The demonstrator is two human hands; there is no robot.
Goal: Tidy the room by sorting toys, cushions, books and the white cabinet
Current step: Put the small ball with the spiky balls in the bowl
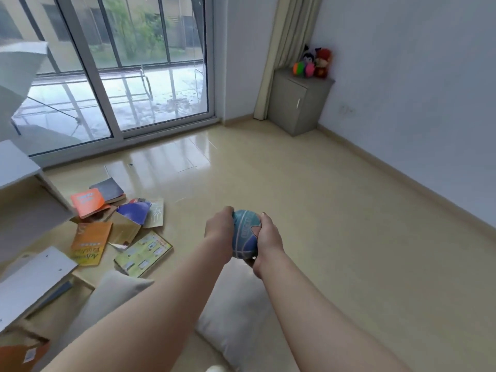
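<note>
Both hands, left hand (218, 230) and right hand (268, 237), gripping blue ball (244, 232), books (120, 221) scattered

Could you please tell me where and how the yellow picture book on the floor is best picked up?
After setting down the blue ball, take the yellow picture book by its right corner, coming from the open-floor side. It lies flat, with other books crowding its left and a cushion by its near end, so probably only there can fingers slip under.
</note>
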